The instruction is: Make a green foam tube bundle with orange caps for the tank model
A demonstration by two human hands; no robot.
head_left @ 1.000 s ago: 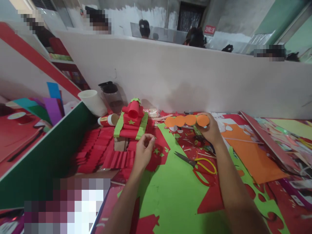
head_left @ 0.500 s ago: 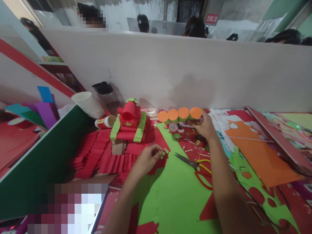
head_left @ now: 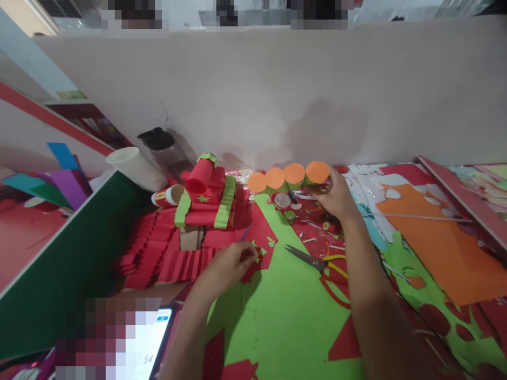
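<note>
My right hand (head_left: 336, 196) grips the right end of a row of joined paper wheels (head_left: 294, 174), with round orange faces and green sides. It stands the row near the white partition. My left hand (head_left: 232, 264) has its fingers pinched beside small green paper stars (head_left: 261, 250) lying on red paper; what is between the fingertips, if anything, is hidden. A thin dark stick shows just above that hand. Left of the wheels sits a red paper tank model (head_left: 206, 198) with green pleated tracks and a green star. Scissors (head_left: 312, 259) with yellow and red handles lie open on green paper (head_left: 285, 311).
Pleated red paper strips (head_left: 154, 243) lie at the left by a dark green board (head_left: 79, 264). Behind them are a paper cup (head_left: 168, 196), a white roll (head_left: 137, 168) and a black-lidded bottle (head_left: 162, 150). Orange sheet (head_left: 435, 248) and cut green scraps spread right. A lit phone (head_left: 152, 338) lies front left.
The view has tipped downward. My left hand has shifted a little to the left, uncovering more of the green stars. My right hand still holds the wheel row in about the same place.
</note>
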